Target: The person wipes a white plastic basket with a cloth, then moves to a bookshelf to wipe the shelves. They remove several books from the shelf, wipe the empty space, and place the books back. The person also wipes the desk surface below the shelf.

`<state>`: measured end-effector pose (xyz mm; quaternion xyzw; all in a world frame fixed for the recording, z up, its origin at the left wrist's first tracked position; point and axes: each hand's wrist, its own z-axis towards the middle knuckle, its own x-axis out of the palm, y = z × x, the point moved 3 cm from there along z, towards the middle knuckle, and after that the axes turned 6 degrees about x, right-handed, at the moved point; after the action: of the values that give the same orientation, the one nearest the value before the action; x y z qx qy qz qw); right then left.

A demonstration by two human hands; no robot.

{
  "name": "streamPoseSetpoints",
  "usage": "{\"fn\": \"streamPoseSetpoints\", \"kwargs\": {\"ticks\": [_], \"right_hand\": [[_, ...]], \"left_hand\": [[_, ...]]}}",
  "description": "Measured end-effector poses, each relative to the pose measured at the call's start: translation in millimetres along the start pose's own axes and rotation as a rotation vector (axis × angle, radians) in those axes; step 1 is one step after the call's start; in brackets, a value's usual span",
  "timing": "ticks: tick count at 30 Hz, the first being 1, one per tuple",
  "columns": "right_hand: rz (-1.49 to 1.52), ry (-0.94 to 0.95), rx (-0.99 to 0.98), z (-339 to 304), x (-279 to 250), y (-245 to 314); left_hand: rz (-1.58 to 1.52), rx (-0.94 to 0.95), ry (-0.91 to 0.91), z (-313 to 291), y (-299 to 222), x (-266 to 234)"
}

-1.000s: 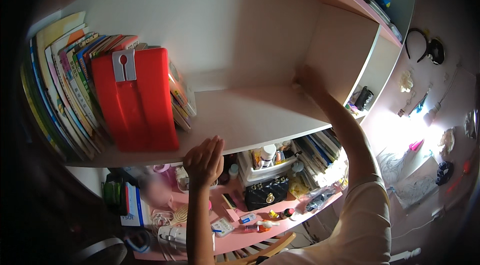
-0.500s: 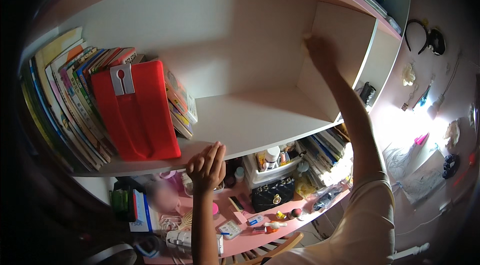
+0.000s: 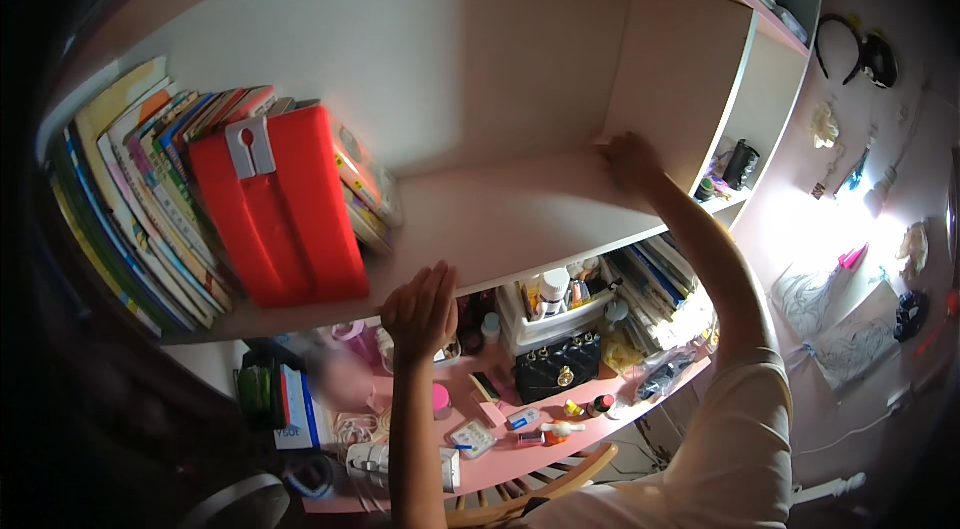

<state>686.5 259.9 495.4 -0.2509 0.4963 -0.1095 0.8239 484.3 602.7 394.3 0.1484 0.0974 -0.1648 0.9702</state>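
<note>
My left hand (image 3: 420,307) lies on the front edge of the white shelf (image 3: 500,214), its fingers stretched out and holding nothing. Farther off, my right hand (image 3: 632,161) reaches into the back right corner of the shelf, where the floor meets the side panel (image 3: 672,69). Its fingers look closed, and a small pale bit shows at their tips; what it is I cannot make out. Left of my left hand stands a red plastic bookend-like holder (image 3: 290,229) with a grey clip, against a leaning row of books (image 3: 150,199).
Below the shelf is a pink desk (image 3: 480,474) crowded with small items, a black quilted bag (image 3: 560,369), a white bin (image 3: 555,324) and stacked papers (image 3: 655,279). A wooden chair back (image 3: 570,484) stands before it. Headbands (image 3: 840,49) hang on the right wall.
My right hand has moved down the side panel toward the shelf floor. My left hand stays at the front edge. The whole view has shifted slightly.
</note>
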Motion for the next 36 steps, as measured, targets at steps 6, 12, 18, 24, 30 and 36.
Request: {"fn": "streamPoseSetpoints", "kwargs": {"ticks": [6,12,18,24,30,36], "right_hand": [[0.061,-0.104,-0.119,-52.0,4.1,-12.6],[0.299,-0.226,-0.325,-109.2,-21.0,-19.8],[0.642,-0.089,-0.013,-130.0,-74.9,35.9],[0.654,-0.289,-0.267,-111.7,-126.1,160.3],[0.670,-0.351,-0.256,-123.5,-156.4,194.5],[0.434,-0.476,0.116,-129.4,-49.9,68.5]], "left_hand": [[-0.205,-0.167,0.339,-7.0,1.9,8.2],[-0.248,-0.170,0.196,-9.8,-4.6,5.6],[-0.331,-0.266,0.123,7.6,-7.7,-19.6],[-0.379,-0.260,0.156,14.9,-9.9,-31.8],[-0.435,-0.170,0.186,8.5,2.3,-27.6],[-0.355,-0.237,0.205,14.5,-4.5,-42.7]]}}
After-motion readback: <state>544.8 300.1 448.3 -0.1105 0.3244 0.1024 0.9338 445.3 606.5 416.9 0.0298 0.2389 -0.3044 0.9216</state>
